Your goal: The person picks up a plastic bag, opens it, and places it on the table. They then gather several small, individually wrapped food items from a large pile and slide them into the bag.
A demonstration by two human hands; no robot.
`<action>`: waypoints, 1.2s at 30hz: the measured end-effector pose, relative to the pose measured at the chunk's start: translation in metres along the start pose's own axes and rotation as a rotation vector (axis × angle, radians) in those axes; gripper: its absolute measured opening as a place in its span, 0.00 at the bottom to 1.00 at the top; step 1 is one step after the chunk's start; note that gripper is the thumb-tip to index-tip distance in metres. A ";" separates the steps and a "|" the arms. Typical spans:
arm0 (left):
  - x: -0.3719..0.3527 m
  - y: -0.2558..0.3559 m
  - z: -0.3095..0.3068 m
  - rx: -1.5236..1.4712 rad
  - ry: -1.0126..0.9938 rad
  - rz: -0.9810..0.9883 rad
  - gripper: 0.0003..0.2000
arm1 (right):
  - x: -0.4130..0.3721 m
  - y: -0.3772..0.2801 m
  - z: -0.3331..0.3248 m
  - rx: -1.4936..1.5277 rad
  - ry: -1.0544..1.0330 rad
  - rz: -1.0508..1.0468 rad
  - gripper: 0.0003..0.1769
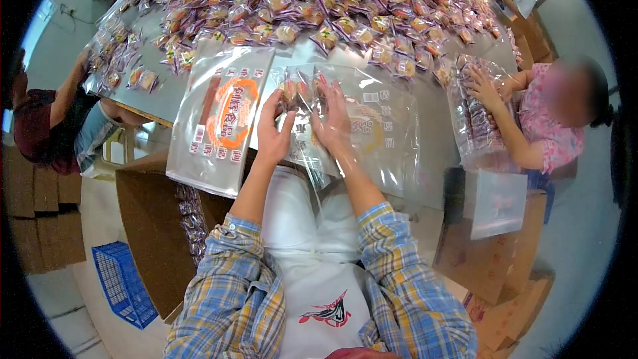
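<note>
Several small wrapped snack packets (pixel 302 88) stand in a short row at the table's near edge, between my two hands. My left hand (pixel 274 131) cups their left side, its thumb apart from the fingers. Against their right side lies my right hand (pixel 335 123), fingers extended and pressing on the packets; clear film covers part of this hand and wrist. A large clear printed bag (pixel 392 129) spreads out to the right, around the packets and my right hand. Left of my hands lies a stack of flat clear bags (pixel 186 126) with orange and red print.
A large heap of wrapped snack packets (pixel 286 0) covers the far table. A person in pink (pixel 545 116) handles a filled bag (pixel 475 113) at right; another person (pixel 50 126) sits at left. Cardboard boxes (pixel 143 226) and a blue crate (pixel 123 282) stand below.
</note>
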State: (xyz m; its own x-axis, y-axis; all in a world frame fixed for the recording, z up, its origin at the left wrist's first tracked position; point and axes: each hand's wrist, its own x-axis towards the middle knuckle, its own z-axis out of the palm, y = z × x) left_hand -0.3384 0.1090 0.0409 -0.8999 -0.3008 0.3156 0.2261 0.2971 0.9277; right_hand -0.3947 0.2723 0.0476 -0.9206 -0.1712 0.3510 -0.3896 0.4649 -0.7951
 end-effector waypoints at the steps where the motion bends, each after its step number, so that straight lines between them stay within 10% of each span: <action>1: 0.000 0.001 0.000 -0.002 0.001 -0.007 0.30 | 0.000 -0.001 0.000 0.041 -0.002 0.010 0.40; 15: -0.003 0.004 0.003 0.121 0.073 0.038 0.35 | -0.001 0.007 0.012 0.212 0.181 -0.070 0.44; 18: -0.002 0.002 0.003 0.126 0.062 0.048 0.35 | 0.000 0.003 0.001 -0.197 0.165 -0.132 0.39; 36: 0.035 -0.032 0.013 -0.263 0.114 -0.270 0.36 | -0.006 -0.012 -0.026 0.295 0.097 0.321 0.33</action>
State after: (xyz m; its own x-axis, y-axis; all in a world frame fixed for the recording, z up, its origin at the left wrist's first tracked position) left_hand -0.3822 0.1008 0.0193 -0.8961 -0.4397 0.0600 0.0886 -0.0447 0.9951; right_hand -0.3841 0.2903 0.0685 -0.9949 0.0301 0.0966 -0.0881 0.2115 -0.9734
